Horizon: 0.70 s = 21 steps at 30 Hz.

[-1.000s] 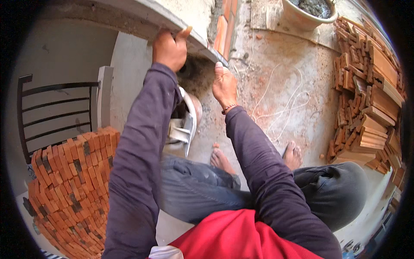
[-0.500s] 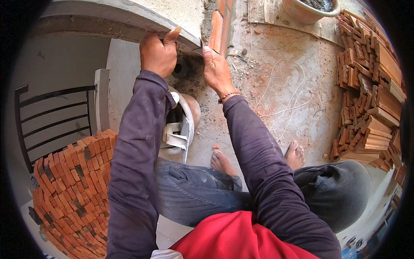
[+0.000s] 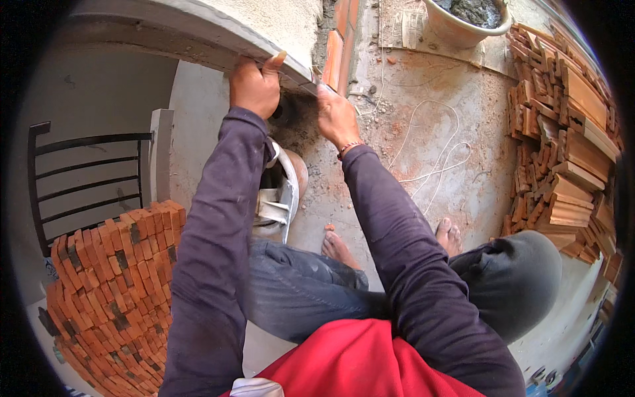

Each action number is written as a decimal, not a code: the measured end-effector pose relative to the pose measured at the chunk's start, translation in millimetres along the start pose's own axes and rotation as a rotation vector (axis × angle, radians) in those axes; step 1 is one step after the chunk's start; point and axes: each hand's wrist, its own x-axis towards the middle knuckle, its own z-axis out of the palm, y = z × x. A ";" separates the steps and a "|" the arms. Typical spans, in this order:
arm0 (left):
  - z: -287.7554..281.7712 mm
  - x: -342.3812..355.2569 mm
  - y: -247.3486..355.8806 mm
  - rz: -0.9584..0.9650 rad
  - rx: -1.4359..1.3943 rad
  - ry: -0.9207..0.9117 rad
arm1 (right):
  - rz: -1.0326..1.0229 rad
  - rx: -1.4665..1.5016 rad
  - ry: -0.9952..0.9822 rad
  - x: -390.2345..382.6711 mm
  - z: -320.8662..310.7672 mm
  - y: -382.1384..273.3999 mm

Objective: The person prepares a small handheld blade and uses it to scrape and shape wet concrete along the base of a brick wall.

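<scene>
A long grey ledge (image 3: 221, 28) runs from the upper left to the top middle, bent by the lens. My left hand (image 3: 256, 91) is closed on its near edge, thumb on top and fingers hidden beneath. Close by on the right, my right hand (image 3: 337, 117) grips the ledge's right end, thumb forward; its fingertips are hidden. A thin strip shows along the edge between the hands, too small to name. Just beyond my right thumb, an orange terracotta piece (image 3: 333, 58) lies lengthwise in a row with grey mortar beside it.
Below my hands stands a pale bucket (image 3: 291, 192), partly behind my left forearm. Stacked bricks (image 3: 116, 274) and a black metal rack (image 3: 92, 141) are at left. Stacked terracotta tiles (image 3: 575, 149) line the right. A tub (image 3: 456, 33) holds grey mortar; white cord (image 3: 440, 169) crosses the dusty floor.
My left hand has shifted slightly right along the ledge edge, and my right hand sits slightly lower in view. Both keep their hold. The whole view has moved a little.
</scene>
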 end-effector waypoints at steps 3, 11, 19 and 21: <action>-1.0 5.5 -10.9 -0.044 0.024 -0.050 | 0.026 -0.038 0.036 -60.5 12.5 78.0; -8.7 1.1 1.2 -0.016 -0.060 -0.087 | -0.011 0.199 0.024 -10.0 -4.5 -5.3; -4.6 1.5 2.1 0.013 -0.079 -0.078 | -0.027 0.163 0.035 4.2 -0.3 -1.3; -6.1 1.2 0.2 0.014 -0.062 -0.074 | 0.026 0.150 -0.021 5.5 -2.9 -6.8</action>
